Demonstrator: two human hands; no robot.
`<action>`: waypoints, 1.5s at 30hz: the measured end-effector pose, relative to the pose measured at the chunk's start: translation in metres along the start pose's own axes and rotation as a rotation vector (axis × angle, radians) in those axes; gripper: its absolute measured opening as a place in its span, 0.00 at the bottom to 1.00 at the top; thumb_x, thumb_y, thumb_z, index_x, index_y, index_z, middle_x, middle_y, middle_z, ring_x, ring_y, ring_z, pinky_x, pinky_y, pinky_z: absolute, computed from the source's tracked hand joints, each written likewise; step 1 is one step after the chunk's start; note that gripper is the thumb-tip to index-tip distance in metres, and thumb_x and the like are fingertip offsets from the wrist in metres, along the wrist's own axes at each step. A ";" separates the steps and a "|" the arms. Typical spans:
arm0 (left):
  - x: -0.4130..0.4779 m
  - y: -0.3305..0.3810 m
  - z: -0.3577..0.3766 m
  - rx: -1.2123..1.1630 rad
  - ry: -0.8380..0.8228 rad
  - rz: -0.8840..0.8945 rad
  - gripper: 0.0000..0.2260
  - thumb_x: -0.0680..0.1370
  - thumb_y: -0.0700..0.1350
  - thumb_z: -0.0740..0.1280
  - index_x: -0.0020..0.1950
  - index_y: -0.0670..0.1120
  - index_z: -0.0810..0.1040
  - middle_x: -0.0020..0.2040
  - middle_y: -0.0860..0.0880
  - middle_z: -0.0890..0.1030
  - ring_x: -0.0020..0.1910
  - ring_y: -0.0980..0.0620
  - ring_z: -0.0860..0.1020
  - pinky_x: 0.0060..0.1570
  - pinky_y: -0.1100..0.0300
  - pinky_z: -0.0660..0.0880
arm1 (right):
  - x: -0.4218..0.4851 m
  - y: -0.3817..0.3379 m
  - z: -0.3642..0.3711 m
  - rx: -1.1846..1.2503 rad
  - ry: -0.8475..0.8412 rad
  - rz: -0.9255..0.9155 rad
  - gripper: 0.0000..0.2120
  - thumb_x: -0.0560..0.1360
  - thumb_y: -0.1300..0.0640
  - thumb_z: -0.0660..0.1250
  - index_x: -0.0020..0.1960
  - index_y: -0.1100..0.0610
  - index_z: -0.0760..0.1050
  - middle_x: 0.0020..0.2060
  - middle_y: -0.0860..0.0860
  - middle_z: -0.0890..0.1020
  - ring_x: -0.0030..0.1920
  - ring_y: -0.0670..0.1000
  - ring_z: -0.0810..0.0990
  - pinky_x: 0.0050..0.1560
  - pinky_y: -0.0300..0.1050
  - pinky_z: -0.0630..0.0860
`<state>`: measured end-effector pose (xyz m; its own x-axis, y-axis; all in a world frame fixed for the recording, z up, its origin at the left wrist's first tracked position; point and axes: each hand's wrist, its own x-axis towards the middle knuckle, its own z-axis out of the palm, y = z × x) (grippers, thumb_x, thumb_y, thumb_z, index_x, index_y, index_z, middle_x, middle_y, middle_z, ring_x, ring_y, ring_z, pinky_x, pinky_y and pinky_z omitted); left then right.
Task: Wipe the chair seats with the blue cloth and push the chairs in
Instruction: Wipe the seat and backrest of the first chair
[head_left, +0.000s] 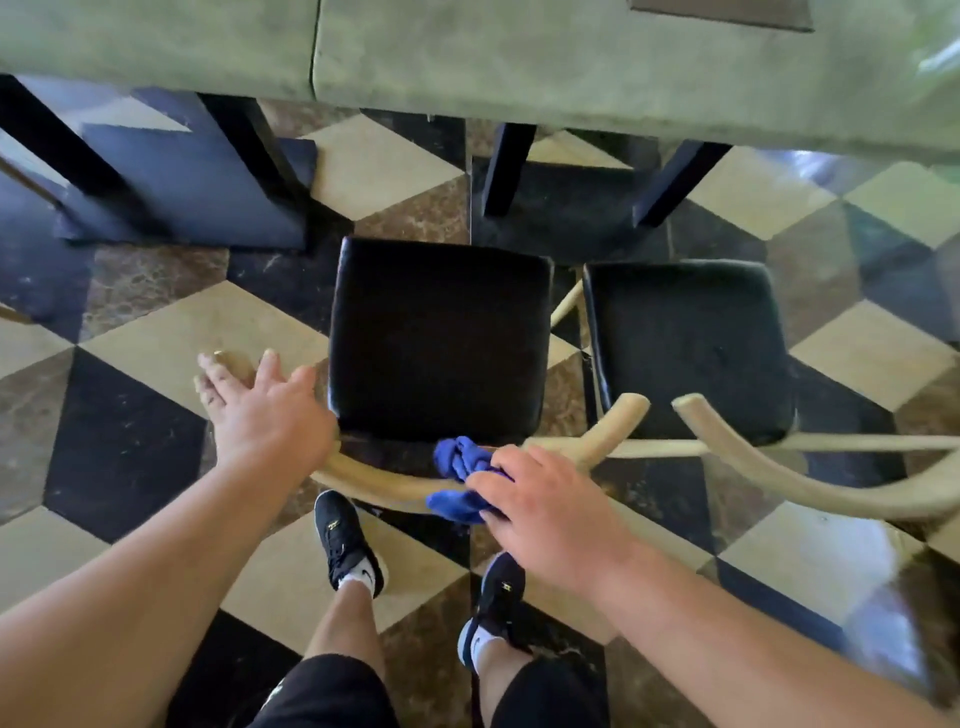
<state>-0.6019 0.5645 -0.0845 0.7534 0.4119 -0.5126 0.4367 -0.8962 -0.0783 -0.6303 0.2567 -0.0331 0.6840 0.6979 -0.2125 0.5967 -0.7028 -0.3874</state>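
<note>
Bunching the blue cloth under curled fingers, the right hand presses it onto the curved wooden backrest of the nearer chair, so cloth and rail are clamped together. Over on the other side the left hand is spread flat, fingers splayed, wrist at the rail's left end, gripping nothing that I can see. Both black seats, the near seat and the right-hand seat, stand well out from the green table. Risk now: one firm side and one loose side, and a shove could swing the chair crooked into its neighbour's backrest, which sits just beside it. That cloth could also slip off the rail to the checkered floor, and the person's feet are close behind the legs
</note>
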 end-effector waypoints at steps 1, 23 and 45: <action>-0.011 0.014 0.005 0.043 0.000 0.057 0.23 0.81 0.54 0.60 0.76 0.56 0.72 0.84 0.46 0.60 0.82 0.29 0.45 0.78 0.29 0.43 | -0.012 0.020 -0.006 -0.017 0.002 0.026 0.12 0.78 0.51 0.66 0.61 0.51 0.77 0.52 0.50 0.77 0.52 0.55 0.75 0.55 0.53 0.75; -0.071 0.099 0.031 -0.109 -0.026 0.310 0.31 0.76 0.73 0.41 0.43 0.55 0.76 0.34 0.54 0.76 0.34 0.51 0.74 0.30 0.54 0.67 | -0.033 0.047 0.009 0.102 0.172 0.076 0.34 0.70 0.62 0.75 0.75 0.55 0.72 0.49 0.48 0.86 0.49 0.52 0.83 0.49 0.47 0.80; 0.045 -0.098 -0.035 -0.253 0.093 0.367 0.14 0.85 0.53 0.58 0.63 0.56 0.81 0.64 0.53 0.80 0.63 0.47 0.76 0.63 0.48 0.74 | 0.209 -0.141 0.040 0.334 0.012 0.128 0.15 0.77 0.52 0.72 0.56 0.51 0.67 0.55 0.50 0.77 0.46 0.57 0.81 0.39 0.47 0.69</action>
<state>-0.5937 0.6770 -0.0702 0.9165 0.0974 -0.3879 0.2298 -0.9221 0.3114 -0.5886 0.5071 -0.0585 0.7504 0.6041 -0.2682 0.3372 -0.6989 -0.6308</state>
